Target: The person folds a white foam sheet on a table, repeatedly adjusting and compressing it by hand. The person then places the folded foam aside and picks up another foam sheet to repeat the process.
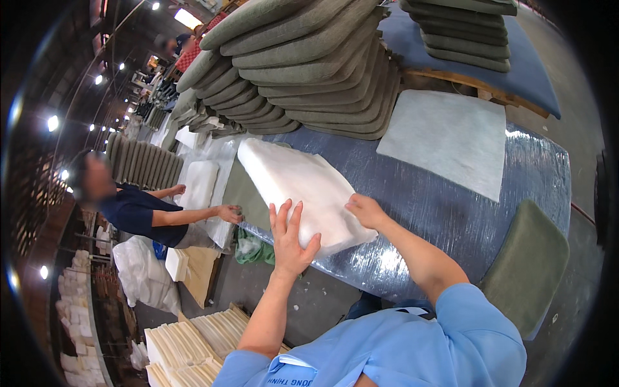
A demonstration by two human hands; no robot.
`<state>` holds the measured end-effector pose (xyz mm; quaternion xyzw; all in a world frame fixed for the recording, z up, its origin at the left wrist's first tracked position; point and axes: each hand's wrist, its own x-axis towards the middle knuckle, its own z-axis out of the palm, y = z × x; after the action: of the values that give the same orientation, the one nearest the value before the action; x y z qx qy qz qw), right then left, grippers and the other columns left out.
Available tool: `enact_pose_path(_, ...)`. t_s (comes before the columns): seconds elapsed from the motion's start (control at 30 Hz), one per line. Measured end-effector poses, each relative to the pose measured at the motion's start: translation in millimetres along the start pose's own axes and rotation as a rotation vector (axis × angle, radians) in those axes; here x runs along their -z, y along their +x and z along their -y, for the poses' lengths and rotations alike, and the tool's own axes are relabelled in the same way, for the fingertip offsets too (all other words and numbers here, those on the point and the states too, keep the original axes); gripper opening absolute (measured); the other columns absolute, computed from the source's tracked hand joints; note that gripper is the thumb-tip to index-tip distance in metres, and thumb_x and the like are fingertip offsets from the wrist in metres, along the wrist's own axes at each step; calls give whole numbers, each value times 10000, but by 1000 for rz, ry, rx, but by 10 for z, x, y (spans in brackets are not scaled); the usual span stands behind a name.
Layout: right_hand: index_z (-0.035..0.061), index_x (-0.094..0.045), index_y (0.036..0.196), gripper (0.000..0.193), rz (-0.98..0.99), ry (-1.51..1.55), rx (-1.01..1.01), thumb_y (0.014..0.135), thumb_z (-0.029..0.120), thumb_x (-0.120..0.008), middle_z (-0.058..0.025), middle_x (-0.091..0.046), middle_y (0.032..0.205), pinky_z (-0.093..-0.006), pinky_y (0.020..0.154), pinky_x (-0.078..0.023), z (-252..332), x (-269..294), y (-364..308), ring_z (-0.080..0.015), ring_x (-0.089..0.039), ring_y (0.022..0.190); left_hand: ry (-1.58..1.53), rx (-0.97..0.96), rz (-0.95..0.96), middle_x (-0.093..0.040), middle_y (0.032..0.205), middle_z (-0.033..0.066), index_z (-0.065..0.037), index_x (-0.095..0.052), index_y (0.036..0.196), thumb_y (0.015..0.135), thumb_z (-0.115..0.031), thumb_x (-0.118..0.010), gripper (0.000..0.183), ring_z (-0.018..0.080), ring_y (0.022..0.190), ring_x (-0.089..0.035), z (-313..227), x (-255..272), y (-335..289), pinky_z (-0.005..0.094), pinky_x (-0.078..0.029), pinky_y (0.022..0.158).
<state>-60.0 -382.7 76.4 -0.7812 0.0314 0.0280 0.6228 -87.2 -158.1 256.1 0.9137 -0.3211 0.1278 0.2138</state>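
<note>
A white, padded cushion piece (293, 177) lies before me on the plastic-covered table (445, 219), its wrapping loose along the near right edge. My left hand (292, 242) rests on its near left part, fingers spread flat. At the right edge my right hand (366, 211) has its fingers closed on the white wadding, thumb toward the cushion. Beyond the right hand, a flat sheet of white wadding (451, 138) is spread on the table. A green fabric cushion (529, 271) lies by the table's right end.
Tall stacks of green cushions (322, 71) stand at the far side, another stack (461, 35) on a blue table behind. A co-worker (145, 209) stands at left, beside a white cushion (196, 185). Cream foam slabs (193, 345) are piled at lower left, near a white plastic bag (145, 271).
</note>
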Motion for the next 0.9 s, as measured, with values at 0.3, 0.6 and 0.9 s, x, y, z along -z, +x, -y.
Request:
enact_pose_path(0.3, 21, -671, 1204, 292, 30, 104, -168, 1018, 246, -680, -73, -737, 947, -342, 698, -520, -172, -35, -241, -167, -652, 787, 28, 30, -8, -397, 1596, 207, -56, -515, 1534, 812, -253, -771, 791, 515, 1538, -228, 0, 22, -57, 610, -187, 1263)
enact_pose_path(0.6, 37, -724, 957, 389, -338, 565, -466, 1060, 400, -632, 2, -541, 694, -312, 544, -389, -373, 547, -293, -117, -483, 599, 205, 140, -66, -428, 1559, 209, -41, -578, 1463, 866, -222, -762, 650, 529, 1499, -299, 0, -41, -110, 597, -242, 1247)
enact_pose_path(0.9, 68, -694, 1055, 239, -106, 700, -201, 1074, 293, -617, 10, -592, 797, -304, 581, -443, 740, -41, -244, -105, -519, 660, -844, 411, -397, -274, 1716, 147, -96, -199, 1696, 1104, -220, -452, 655, 278, 1546, -325, 145, -38, 36, 431, -331, 1231)
